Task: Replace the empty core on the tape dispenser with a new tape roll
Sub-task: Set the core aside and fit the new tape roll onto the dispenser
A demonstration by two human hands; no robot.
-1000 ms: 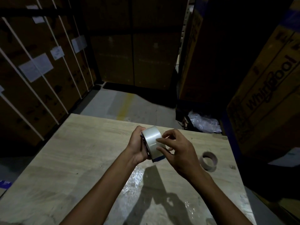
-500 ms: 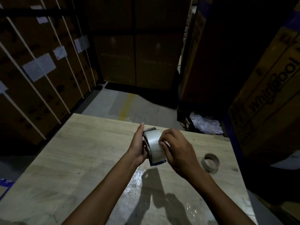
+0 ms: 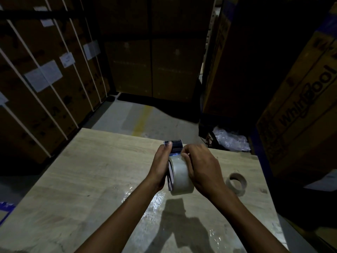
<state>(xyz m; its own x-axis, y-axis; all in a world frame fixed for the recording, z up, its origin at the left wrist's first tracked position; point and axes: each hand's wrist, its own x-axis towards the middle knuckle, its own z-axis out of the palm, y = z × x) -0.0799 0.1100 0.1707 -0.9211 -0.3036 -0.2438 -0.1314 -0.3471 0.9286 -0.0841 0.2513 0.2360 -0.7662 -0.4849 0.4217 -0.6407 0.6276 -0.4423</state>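
While hands (image 3: pixel 182 167) hold dispenser (image 3: pixel 176 145), empty core (image 3: pixel 236 183) lies right.

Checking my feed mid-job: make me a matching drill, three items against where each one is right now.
Items:
1. new tape roll
2. empty core
3. crumpled plastic wrap

Places:
A. lying on the wooden table, right of the hands
B. on the floor beyond the table's far right corner
C. held between left hand and right hand

Pairs: 1-C, 2-A, 3-B
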